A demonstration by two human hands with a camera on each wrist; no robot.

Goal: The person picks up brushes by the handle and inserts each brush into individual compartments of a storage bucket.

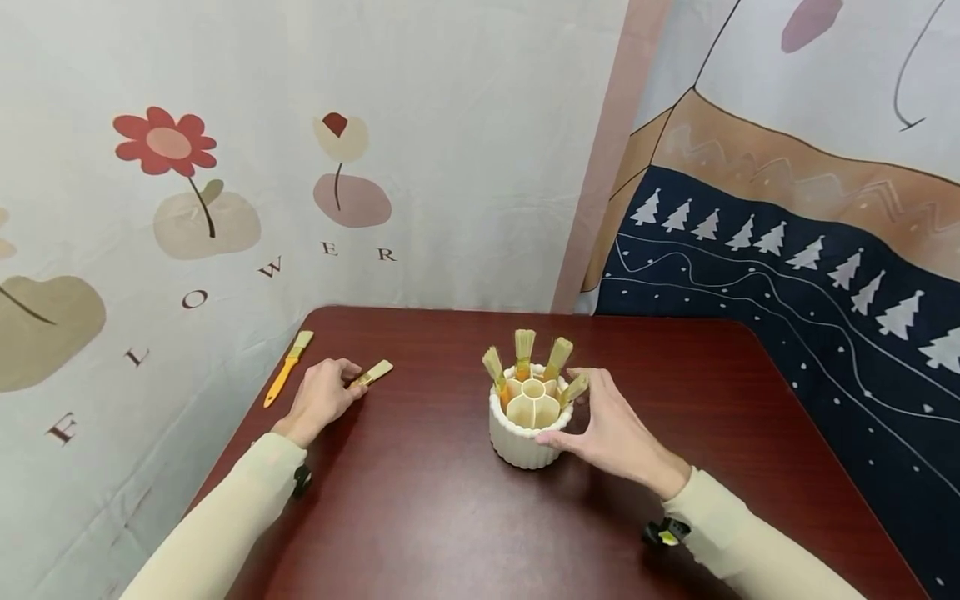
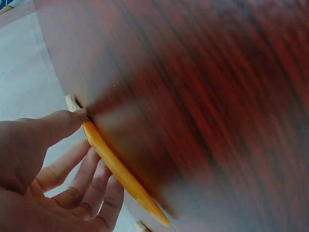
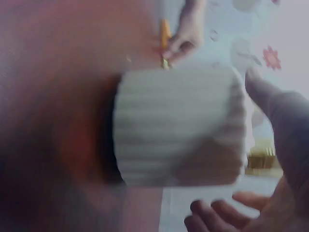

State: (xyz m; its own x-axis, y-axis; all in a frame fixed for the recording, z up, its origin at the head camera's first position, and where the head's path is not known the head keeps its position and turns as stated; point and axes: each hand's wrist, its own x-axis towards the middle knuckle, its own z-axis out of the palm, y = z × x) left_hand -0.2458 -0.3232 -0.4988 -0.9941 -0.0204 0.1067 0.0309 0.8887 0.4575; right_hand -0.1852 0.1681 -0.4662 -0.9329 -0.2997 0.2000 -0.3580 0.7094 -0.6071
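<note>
Thumb and fingers of my left hand (image 1: 322, 400) pinch a flat paintbrush (image 2: 118, 169) with a yellow handle and pale bristles. It is low over the table on the left. My right hand (image 1: 618, 429) is spread around the right side of a white ribbed brush holder (image 1: 525, 450). Its thumb lies at the front rim, and the other fingers are spread beyond the far side, with a gap showing in the right wrist view. Several paintbrushes (image 1: 525, 342) stand bristles up in the holder's outer compartments; the two front compartments hold none.
Another yellow-handled paintbrush (image 1: 279, 382) lies near the left edge of the dark red table (image 1: 420, 517). Behind the table hangs a pale cloth (image 1: 465, 150) printed with flowers and letters. A navy cloth with white trees (image 1: 720, 267) hangs at the right.
</note>
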